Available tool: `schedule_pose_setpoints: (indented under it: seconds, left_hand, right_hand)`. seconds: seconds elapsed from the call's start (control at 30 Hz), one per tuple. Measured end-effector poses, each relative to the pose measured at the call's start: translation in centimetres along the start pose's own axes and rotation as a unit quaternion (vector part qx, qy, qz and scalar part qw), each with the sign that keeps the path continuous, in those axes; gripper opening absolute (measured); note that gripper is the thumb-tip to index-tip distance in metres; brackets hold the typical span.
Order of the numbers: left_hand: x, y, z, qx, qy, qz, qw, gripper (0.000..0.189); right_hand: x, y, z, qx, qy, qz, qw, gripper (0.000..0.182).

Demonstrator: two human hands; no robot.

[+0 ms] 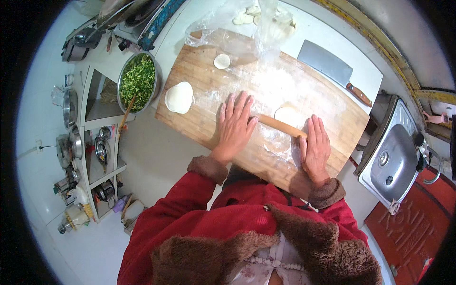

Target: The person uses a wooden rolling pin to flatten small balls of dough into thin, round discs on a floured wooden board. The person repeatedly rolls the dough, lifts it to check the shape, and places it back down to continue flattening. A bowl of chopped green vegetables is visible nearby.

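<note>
A wooden rolling pin [281, 127] lies slantwise on a floured wooden board [199, 124]. My left hand [236, 124] rests over its left end, fingers stretched forward. At the other end, my right hand [316, 146] holds the pin beneath the palm, with the fingers extended. A round dough wrapper [286, 113] lies against the pin's far side, pale against the flour. Toward the board's left edge are rolled dough wrappers [179, 97], seemingly overlapping. A small dough disc [222, 61] sits farther back.
A metal bowl [157, 80] of chopped green filling [137, 82] stands left of the board, chopsticks [127, 114] leaning out. Behind the board are a cleaver [326, 63], dough pieces [245, 17] and a clear plastic bag [269, 28]. To the right is a steel sink [392, 153]; shelves [85, 123] stand left.
</note>
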State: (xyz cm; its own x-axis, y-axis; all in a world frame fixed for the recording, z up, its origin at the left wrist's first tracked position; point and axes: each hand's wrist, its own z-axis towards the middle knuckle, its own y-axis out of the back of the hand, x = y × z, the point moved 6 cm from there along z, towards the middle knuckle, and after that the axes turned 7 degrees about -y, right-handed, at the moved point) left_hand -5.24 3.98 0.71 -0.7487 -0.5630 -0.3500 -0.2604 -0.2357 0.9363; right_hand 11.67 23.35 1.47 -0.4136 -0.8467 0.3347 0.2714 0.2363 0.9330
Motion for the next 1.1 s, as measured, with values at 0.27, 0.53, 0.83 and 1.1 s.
schedule_pose_setpoints:
  seconds: [0.27,0.53,0.83,1.1]
  left_hand:
    - [-0.3,0.8,6.0,-0.061,0.004,0.003,0.998,0.062]
    - [0.3,0.8,6.1,-0.055,0.018,0.002,0.998,0.064]
    - [-0.1,0.2,-0.6,-0.016,0.004,0.001,1.000,0.061]
    - [-0.6,0.4,1.0,-0.031,0.003,-0.001,1.000,0.060]
  right_hand:
    - [-1.9,0.0,6.0,-0.044,-0.003,0.002,0.999,0.057]
    - [-1.2,-0.3,5.6,-0.021,-0.007,-0.032,0.999,0.053]
    - [0.0,0.2,0.4,0.041,-0.006,0.014,0.999,0.058]
    - [-2.4,0.2,3.4,-0.004,0.027,0.026,0.999,0.059]
